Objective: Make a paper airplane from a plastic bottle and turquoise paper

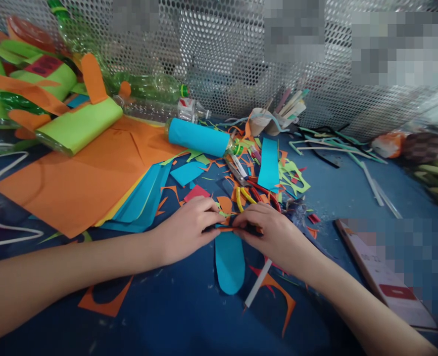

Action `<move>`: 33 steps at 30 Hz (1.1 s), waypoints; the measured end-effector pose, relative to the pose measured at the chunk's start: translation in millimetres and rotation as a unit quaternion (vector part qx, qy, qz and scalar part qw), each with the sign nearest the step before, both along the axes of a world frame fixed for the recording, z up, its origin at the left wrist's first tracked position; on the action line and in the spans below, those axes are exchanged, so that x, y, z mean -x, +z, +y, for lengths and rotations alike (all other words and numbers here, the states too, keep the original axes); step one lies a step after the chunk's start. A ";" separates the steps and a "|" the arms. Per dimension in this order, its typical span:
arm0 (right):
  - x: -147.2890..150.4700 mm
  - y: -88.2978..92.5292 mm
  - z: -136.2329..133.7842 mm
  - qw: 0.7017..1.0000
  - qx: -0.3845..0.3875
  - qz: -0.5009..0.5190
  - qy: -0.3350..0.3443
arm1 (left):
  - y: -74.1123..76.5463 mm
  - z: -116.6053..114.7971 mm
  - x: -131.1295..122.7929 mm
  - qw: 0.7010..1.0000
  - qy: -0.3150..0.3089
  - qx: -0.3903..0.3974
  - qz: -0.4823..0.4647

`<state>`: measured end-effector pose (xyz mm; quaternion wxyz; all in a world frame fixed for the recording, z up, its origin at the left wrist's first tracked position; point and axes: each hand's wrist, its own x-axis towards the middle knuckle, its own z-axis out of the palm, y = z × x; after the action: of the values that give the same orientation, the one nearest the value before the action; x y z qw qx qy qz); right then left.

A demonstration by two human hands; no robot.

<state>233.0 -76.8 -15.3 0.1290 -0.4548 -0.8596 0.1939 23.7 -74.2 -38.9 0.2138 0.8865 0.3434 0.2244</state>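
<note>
My left hand (189,228) and my right hand (272,230) meet at the middle of the table, fingertips pinched at the top end of a blue paper piece (229,264) with a rounded lower end. A thin orange paper edge (226,229) shows between the fingers; how it joins the blue piece is hidden. Just beyond the hands lie scissors (237,173) and yellow handles (243,196) among paper scraps. Partly under my right hand, a thin white stick (258,287) rests near an orange offcut (283,296).
Orange sheets (73,183) lie over blue ones at left. Behind are a blue-wrapped bottle (198,137), a green-wrapped bottle (81,126) and cups (259,122) of sticks. A phone (385,282) lies at right, and a perforated metal screen (219,59) stands at the back.
</note>
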 end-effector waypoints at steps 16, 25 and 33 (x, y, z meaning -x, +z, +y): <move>-2.0 0.0 -1.1 1.000 -0.012 0.013 0.022 | 0.6 1.2 -0.5 0.999 -0.022 0.028 -0.012; -0.8 -1.4 -3.0 0.999 -0.033 0.013 0.021 | 1.1 3.1 0.1 0.999 -0.022 0.036 -0.022; -1.8 2.5 -6.6 0.996 -0.062 -0.055 0.020 | 0.5 2.8 -3.0 0.999 -0.016 0.026 -0.036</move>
<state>234.7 -83.5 -12.8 0.1054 -0.4386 -0.8847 0.1176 26.6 -71.5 -38.4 0.2525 0.8773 0.3273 0.2437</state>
